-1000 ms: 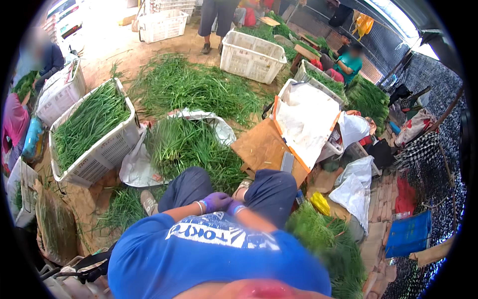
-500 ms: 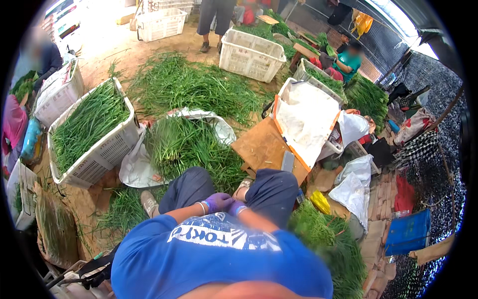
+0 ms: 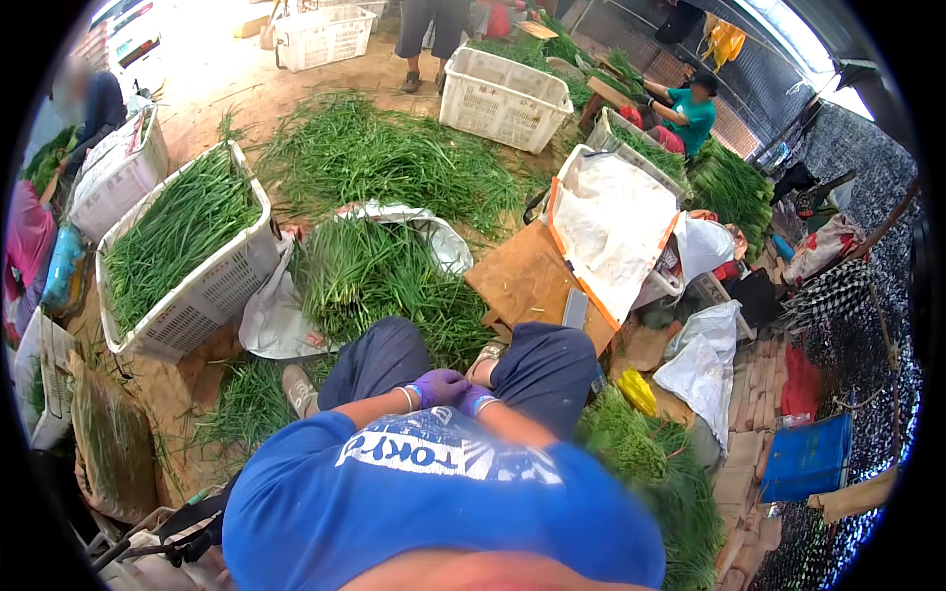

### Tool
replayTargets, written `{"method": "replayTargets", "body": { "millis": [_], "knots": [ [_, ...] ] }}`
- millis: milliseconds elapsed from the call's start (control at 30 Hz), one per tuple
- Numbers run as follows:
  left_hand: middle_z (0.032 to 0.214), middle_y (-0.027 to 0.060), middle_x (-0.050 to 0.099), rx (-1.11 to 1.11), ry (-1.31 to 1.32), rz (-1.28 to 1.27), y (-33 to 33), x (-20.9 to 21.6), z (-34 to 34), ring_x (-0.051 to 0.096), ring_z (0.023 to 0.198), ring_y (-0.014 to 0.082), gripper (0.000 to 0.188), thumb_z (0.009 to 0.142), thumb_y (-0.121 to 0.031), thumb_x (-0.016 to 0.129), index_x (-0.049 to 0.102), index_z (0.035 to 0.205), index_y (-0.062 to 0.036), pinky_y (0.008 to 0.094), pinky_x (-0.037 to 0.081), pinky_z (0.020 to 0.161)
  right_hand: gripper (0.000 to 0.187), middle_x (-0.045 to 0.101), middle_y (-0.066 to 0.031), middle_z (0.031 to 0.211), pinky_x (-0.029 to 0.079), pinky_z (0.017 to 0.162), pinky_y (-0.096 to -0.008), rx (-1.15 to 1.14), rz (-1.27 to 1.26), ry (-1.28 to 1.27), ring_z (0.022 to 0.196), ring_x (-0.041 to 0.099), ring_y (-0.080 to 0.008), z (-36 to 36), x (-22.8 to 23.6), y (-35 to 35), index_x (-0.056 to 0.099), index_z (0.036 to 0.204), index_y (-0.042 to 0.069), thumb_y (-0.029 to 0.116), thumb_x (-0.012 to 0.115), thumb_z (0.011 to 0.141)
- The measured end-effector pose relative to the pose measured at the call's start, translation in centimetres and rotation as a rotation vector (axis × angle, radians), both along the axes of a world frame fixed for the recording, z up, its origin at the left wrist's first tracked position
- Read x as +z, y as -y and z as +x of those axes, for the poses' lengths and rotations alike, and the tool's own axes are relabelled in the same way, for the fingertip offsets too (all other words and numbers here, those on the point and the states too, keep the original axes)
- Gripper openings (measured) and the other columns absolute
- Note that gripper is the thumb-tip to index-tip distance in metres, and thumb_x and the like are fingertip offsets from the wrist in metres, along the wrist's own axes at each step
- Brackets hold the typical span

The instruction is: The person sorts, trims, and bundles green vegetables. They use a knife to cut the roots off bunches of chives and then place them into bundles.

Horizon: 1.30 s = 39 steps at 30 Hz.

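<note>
In purple gloves, my left hand (image 3: pixel 437 387) and my right hand (image 3: pixel 476 399) rest against each other in my lap, between my bent knees. The left is closed, its fingers folded toward the right; whether it grips anything is hidden. The right hand's fingers are mostly tucked out of sight behind the left. Just beyond my knees lies a heap of long thin chive-like greens (image 3: pixel 379 276) on a white plastic sack (image 3: pixel 271 320). A wooden board (image 3: pixel 527 279) is to the right of the heap, with a flat grey object (image 3: pixel 574 307) on it.
A white crate (image 3: pixel 222 286) full of greens stands at left, another white crate (image 3: pixel 507 101) at the back. Loose greens (image 3: pixel 379 163) cover the floor between. Right of me are more greens (image 3: pixel 631 443) and a blue folded item (image 3: pixel 806 458). Co-workers (image 3: pixel 690 116) sit around; one stands behind.
My hands stay together in my lap. The view has shifted slightly. At the back right, the co-worker in green has raised an arm toward the greens on a board.
</note>
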State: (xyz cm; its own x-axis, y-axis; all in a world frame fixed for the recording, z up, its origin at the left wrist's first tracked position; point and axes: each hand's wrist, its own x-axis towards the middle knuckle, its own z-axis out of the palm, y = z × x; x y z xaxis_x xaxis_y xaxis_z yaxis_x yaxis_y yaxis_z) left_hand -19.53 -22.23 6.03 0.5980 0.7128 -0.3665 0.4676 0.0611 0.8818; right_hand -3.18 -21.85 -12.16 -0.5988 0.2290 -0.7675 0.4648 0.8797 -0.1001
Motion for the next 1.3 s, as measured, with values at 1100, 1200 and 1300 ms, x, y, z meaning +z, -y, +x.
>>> {"method": "replayTargets", "body": {
  "millis": [1100,1200,1300],
  "knots": [
    [0.084,0.0142,0.062,0.027,0.14,0.042,0.6,1.2,0.9,0.059,0.076,0.023,0.041,0.082,-0.037,0.049,0.061,0.095,0.0001,0.0321,0.045,0.071,0.064,0.038,-0.0134,0.133,0.027,0.101,-0.0318,-0.524,-0.052,0.088,0.122,0.036,-0.0247,-1.0,14.3,2.0,0.041,0.128,0.01,0.043,0.05,0.074],
    [0.084,0.0155,0.062,0.066,0.189,-0.012,0.5,1.3,0.6,0.059,0.077,0.0246,0.041,0.082,-0.036,0.048,0.061,0.095,0.0006,0.033,0.045,0.072,0.066,0.038,-0.0137,0.132,0.029,0.1,-0.0325,-0.709,-0.092,0.03,0.121,0.037,-0.0261,-2.5,18.7,1.7,0.043,0.126,0.01,0.043,0.055,0.07],
    [0.091,0.0183,0.061,0.022,0.177,-0.021,0.3,1.5,0.8,0.058,0.085,0.028,0.04,0.082,-0.036,0.049,0.06,0.097,-0.0004,0.0347,0.044,0.077,0.063,0.044,-0.0148,0.127,0.032,0.098,-0.0335,-0.631,-0.052,0.035,0.118,0.041,-0.0266,-1.2,14.9,1.4,0.05,0.12,0.009,0.042,0.06,0.067]
  ]
}}
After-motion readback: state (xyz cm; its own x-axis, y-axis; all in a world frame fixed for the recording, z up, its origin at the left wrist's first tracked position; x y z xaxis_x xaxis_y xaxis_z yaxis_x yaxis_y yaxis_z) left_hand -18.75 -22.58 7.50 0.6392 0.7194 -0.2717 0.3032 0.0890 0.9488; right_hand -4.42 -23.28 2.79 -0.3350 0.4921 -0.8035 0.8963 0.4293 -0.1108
